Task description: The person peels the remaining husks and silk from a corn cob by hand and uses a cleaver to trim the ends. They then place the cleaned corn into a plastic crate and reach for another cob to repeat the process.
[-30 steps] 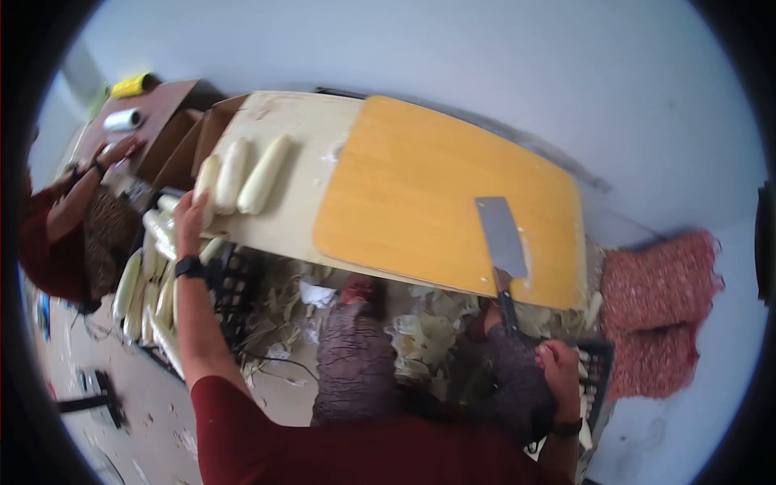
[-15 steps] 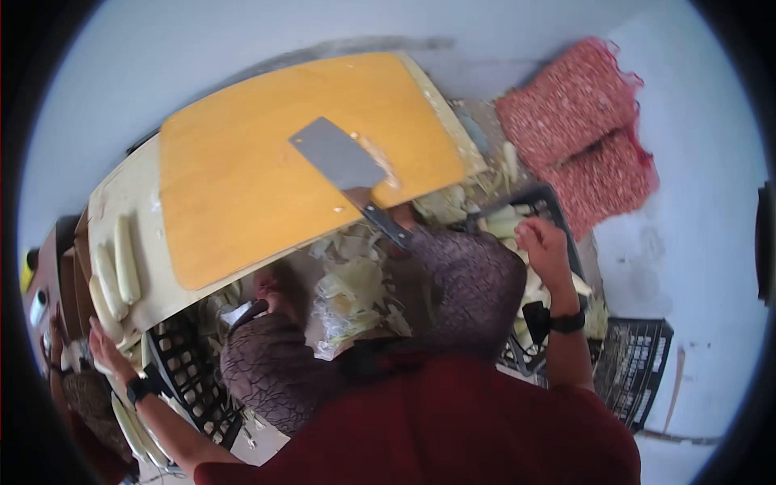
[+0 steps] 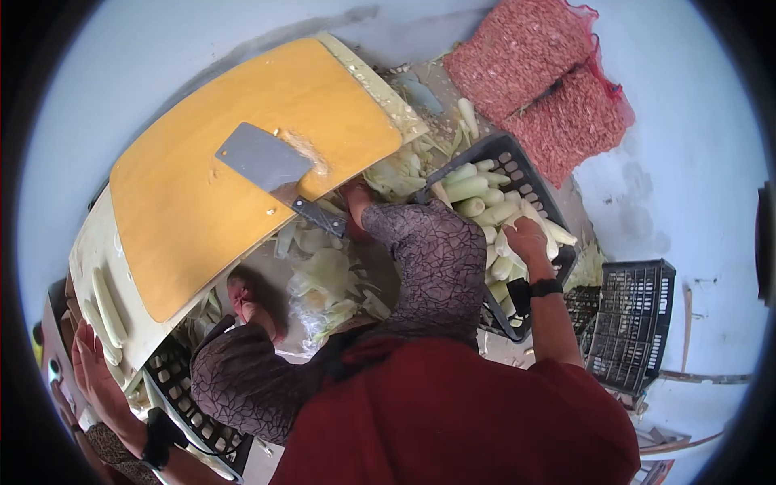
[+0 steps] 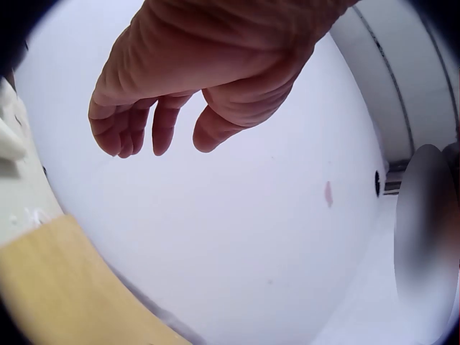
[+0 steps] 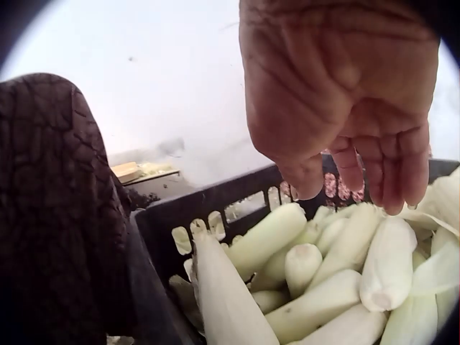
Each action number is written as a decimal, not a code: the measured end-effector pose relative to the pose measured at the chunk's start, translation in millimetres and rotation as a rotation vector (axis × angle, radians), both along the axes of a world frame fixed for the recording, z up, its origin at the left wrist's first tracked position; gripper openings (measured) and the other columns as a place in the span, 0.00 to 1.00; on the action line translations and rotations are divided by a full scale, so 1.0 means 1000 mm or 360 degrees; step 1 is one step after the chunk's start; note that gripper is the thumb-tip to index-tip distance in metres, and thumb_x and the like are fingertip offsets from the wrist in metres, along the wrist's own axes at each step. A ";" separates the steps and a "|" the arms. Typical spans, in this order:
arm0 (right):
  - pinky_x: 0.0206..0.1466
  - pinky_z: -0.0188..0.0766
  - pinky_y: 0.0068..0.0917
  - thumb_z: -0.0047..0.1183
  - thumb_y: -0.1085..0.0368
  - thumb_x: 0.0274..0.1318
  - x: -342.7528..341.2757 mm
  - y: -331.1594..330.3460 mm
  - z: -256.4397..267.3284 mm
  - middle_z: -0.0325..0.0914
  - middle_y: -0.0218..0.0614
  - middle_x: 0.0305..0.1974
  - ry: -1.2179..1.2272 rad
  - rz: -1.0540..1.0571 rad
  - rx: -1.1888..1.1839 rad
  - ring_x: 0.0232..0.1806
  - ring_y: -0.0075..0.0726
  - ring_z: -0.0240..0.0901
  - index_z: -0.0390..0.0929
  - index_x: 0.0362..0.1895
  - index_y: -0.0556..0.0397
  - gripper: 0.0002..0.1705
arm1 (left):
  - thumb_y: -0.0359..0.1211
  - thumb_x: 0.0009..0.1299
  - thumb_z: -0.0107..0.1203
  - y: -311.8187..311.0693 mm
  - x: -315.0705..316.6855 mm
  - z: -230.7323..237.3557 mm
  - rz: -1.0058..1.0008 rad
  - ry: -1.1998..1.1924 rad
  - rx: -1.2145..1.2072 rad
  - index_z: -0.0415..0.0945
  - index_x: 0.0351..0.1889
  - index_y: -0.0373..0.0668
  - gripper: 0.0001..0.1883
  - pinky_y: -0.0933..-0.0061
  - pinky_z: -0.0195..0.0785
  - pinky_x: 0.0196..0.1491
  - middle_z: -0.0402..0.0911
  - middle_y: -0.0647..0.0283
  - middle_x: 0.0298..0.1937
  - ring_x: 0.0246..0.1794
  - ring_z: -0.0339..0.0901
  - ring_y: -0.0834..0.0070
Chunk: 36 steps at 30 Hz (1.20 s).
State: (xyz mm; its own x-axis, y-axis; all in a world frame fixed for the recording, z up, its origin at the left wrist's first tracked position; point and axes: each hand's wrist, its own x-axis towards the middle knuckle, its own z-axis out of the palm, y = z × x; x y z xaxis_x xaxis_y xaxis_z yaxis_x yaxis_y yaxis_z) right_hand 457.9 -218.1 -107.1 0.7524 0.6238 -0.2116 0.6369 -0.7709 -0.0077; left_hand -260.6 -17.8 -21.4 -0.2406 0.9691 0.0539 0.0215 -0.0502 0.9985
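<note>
My right hand (image 3: 529, 242) is over a black crate (image 3: 575, 257) full of pale green corn ears (image 3: 469, 189) in their husks. In the right wrist view the hand (image 5: 345, 93) hangs with loose fingers, fingertips close over the ears (image 5: 388, 266) and nothing held. At the left, my left hand (image 3: 101, 384) is raised with fingers extended, beside a few ears (image 3: 108, 307) on the table's end. The left wrist view shows that hand (image 4: 208, 65) holding nothing. A cleaver (image 3: 263, 157) lies on the yellow cutting board (image 3: 186, 218), its handle jutting past the near edge.
Loose husks (image 3: 323, 279) cover the floor between my legs. Red mesh sacks (image 3: 525, 56) lean by the wall. Another black crate (image 3: 630, 323) stands behind the full one, and one (image 3: 174, 376) sits by my left leg. Another person's arm (image 3: 63, 402) shows at far left.
The view has swung right and down. My left hand has come off the ear it was touching at the table's end. My right hand has moved from beside my leg to over the full crate.
</note>
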 end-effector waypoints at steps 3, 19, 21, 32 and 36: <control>0.51 0.66 0.41 0.52 0.44 0.48 0.008 -0.018 -0.023 0.77 0.49 0.41 -0.0018 -0.0129 -0.0062 0.47 0.52 0.72 0.76 0.40 0.57 0.27 | 0.39 0.73 0.44 -0.001 0.058 0.034 -0.0346 0.0017 -0.0015 0.64 0.57 0.28 0.23 0.68 0.53 0.65 0.66 0.49 0.61 0.62 0.64 0.67; 0.52 0.65 0.41 0.54 0.39 0.45 0.011 -0.020 -0.055 0.76 0.51 0.44 0.0045 -0.0504 -0.0083 0.49 0.53 0.72 0.74 0.41 0.60 0.35 | 0.41 0.66 0.54 -0.021 0.288 0.109 -0.1136 0.0282 -0.0118 0.73 0.44 0.31 0.20 0.72 0.63 0.53 0.72 0.48 0.53 0.51 0.72 0.67; 0.52 0.65 0.41 0.55 0.39 0.45 0.013 -0.012 -0.060 0.76 0.50 0.44 0.0016 -0.0508 -0.0101 0.49 0.52 0.72 0.74 0.42 0.60 0.35 | 0.41 0.65 0.54 -0.023 0.301 0.101 -0.1219 0.0260 -0.0115 0.73 0.44 0.31 0.20 0.72 0.62 0.53 0.72 0.49 0.52 0.51 0.72 0.68; 0.51 0.68 0.37 0.57 0.47 0.41 0.043 -0.008 -0.063 0.78 0.50 0.42 0.0081 -0.0689 -0.0092 0.47 0.50 0.75 0.78 0.40 0.59 0.28 | 0.32 0.68 0.51 -0.020 0.321 0.039 -0.1425 -0.0084 -0.0655 0.73 0.45 0.31 0.13 0.79 0.68 0.41 0.75 0.58 0.49 0.40 0.69 0.82; 0.39 0.72 0.34 0.55 0.51 0.43 0.042 -0.026 -0.063 0.79 0.41 0.34 0.0707 -0.0967 0.0449 0.38 0.40 0.77 0.79 0.36 0.53 0.21 | 0.33 0.69 0.50 -0.019 0.316 0.027 -0.1354 -0.0188 -0.0779 0.73 0.46 0.31 0.14 0.78 0.72 0.27 0.76 0.59 0.45 0.36 0.71 0.81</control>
State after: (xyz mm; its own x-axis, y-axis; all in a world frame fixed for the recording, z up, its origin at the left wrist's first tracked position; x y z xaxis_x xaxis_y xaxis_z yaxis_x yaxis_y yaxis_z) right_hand 500.1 -244.5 -169.9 0.8600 0.2070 -0.4665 -0.0017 -0.9128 -0.4083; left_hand 55.0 -36.5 5.7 0.5682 0.7305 -0.3788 0.0688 0.4165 0.9065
